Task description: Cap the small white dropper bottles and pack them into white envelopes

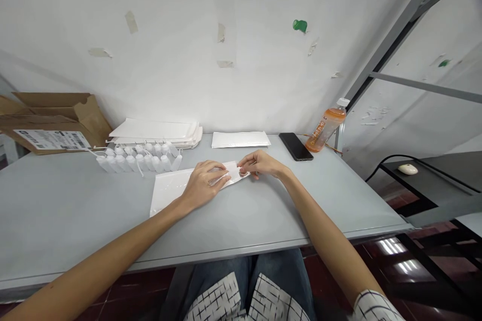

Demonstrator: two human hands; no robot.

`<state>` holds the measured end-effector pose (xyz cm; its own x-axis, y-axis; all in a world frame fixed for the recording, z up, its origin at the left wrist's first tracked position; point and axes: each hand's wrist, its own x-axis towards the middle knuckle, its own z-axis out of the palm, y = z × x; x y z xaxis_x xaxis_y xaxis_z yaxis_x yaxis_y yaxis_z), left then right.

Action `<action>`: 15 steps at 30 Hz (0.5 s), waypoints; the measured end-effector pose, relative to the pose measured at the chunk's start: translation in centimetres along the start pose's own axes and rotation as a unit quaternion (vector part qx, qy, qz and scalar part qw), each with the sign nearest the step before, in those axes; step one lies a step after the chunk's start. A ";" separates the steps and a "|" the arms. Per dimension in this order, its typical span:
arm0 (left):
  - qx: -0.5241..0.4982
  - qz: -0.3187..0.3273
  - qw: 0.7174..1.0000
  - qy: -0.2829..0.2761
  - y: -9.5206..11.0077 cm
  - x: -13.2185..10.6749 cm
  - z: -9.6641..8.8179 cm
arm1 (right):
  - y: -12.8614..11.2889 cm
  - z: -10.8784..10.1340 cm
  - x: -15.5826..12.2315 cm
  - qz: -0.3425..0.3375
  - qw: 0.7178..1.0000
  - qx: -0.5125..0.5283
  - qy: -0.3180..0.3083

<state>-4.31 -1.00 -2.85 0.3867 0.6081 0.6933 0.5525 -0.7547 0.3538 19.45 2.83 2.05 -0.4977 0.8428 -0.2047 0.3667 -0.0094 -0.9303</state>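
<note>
A flat white paper piece (169, 188) lies on the grey table (75, 210) in front of me. My left hand (205, 183) rests on its right part with fingers curled down, pressing it flat. My right hand (261, 164) pinches the right end of the same paper between thumb and fingers. Just behind the paper stands a row of several small white bottles (137, 160).
A stack of white flat sheets (158, 132) and a single white sheet (240, 139) lie by the wall. A black phone (295, 146) and an orange drink bottle (326, 130) sit at the back right. An open cardboard box (52, 120) stands at the far left.
</note>
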 end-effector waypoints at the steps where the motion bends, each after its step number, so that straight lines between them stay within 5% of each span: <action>1: 0.001 -0.001 1.000 0.001 0.0 0.0 0.0 | 0.0 0.3 0.1 -0.001 1.000 0.003 0.001; 8: 0.011 -0.004 1.000 0.000 -0.2 -0.1 0.1 | 1.1 1.6 1.3 -0.078 0.997 -0.012 0.013; 15: 0.019 0.010 1.000 0.000 -0.3 0.0 0.0 | 0.8 1.1 1.0 -0.034 0.998 -0.042 0.020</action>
<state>-4.47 -0.76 -2.91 0.3971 0.5934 0.7002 0.5731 -0.7562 0.3158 18.36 3.04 0.74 -0.4929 0.8608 -0.1272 0.3985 0.0934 -0.9124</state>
